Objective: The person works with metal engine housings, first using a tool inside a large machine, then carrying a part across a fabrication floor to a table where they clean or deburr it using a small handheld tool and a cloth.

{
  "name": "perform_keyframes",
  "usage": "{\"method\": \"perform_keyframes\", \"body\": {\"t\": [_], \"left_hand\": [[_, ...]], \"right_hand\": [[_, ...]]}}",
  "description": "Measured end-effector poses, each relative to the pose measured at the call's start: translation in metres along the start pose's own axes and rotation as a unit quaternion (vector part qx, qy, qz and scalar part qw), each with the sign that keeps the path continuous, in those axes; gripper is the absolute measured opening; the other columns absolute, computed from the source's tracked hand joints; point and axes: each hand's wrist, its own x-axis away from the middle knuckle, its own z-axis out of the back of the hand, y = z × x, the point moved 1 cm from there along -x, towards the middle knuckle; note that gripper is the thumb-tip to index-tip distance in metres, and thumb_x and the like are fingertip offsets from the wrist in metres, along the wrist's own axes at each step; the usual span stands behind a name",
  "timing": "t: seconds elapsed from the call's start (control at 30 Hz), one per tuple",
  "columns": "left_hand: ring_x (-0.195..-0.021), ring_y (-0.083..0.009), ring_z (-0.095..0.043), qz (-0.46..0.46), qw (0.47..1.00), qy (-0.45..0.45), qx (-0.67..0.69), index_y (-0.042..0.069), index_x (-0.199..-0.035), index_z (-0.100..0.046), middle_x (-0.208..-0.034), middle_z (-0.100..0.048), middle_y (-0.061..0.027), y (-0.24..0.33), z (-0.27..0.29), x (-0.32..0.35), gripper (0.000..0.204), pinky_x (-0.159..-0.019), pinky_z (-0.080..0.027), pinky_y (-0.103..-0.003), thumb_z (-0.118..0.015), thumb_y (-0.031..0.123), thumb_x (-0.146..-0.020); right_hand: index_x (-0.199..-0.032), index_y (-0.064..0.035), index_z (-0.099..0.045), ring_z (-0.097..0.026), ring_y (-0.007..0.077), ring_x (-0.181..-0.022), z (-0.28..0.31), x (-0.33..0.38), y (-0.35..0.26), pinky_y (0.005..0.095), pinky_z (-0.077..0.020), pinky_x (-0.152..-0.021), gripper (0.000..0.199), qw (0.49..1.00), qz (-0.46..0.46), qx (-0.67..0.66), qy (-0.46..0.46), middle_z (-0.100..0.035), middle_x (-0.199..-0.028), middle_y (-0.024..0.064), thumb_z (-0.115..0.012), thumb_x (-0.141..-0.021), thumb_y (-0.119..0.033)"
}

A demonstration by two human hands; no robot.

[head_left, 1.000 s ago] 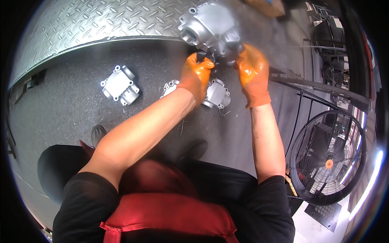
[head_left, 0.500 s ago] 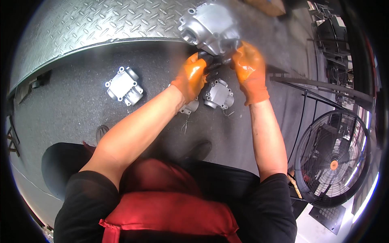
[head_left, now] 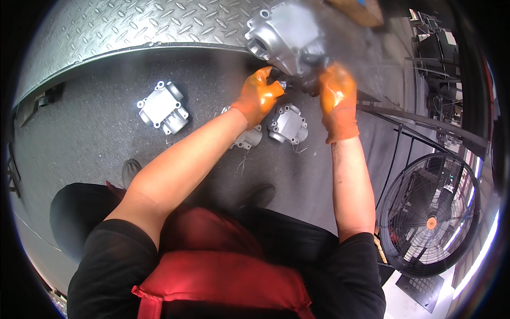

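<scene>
A large silver metal casting (head_left: pixel 289 37), with bolt lugs and a round opening, sits at the top over the edge of a tread plate. My left hand (head_left: pixel 258 95), in an orange glove with dark fingers, is closed just below it. A small shiny bit shows at its fingertips, too small to name. My right hand (head_left: pixel 338 98), gloved alike, is at the casting's lower right side. Its dark fingers curl inward, blurred against the metal, so what they grip is hidden. A similar casting (head_left: pixel 288 124) lies on the floor below my hands, beside another casting (head_left: pixel 248 139) partly covered by my left wrist.
A third casting (head_left: pixel 163 108) lies on the dark floor (head_left: pixel 101 133) to the left. The tread plate (head_left: pixel 133 26) spans the upper left. At right stand a black caged fan (head_left: pixel 431 223) and dark metal bars (head_left: pixel 425 121). A brown box-like thing (head_left: pixel 361 11) is at the top.
My hands have moved apart, the right one shifting right and slightly down. A shiny bit now shows at my left fingertips. The whole view has turned slightly.
</scene>
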Motion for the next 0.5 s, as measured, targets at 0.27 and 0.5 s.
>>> {"method": "perform_keyframes", "body": {"t": [0.27,0.5], "left_hand": [[-0.097,-0.0174,-0.065,0.09,0.979,-0.068,0.17,0.007,-0.11,-0.06,-0.108,-0.067,-0.0063,0.007,0.002,0.0,0.017,-0.081,-0.053,-0.032,-0.051,0.013,-0.098],[-0.101,-0.016,-0.063,0.077,0.987,-0.076,0.121,0.005,-0.112,-0.059,-0.112,-0.066,-0.0058,0.01,0.002,0.003,0.022,-0.086,-0.052,-0.031,-0.049,0.003,-0.093]], "right_hand": [[-0.11,0.0032,-0.064,-0.053,0.0087,-0.067,0.005,-0.002,0.015,0.0245,-0.0438,-0.059,0.024,0.989,0.091,0.115,0.024,-0.06,-0.075,0.0007,-0.054,-0.097,-0.015],[-0.093,-0.0042,-0.06,-0.05,0.0084,-0.068,0.002,-0.001,0.003,0.0254,-0.0409,-0.059,0.013,0.998,0.038,0.047,0.025,-0.057,-0.078,-0.0017,-0.055,-0.096,-0.016]]}}
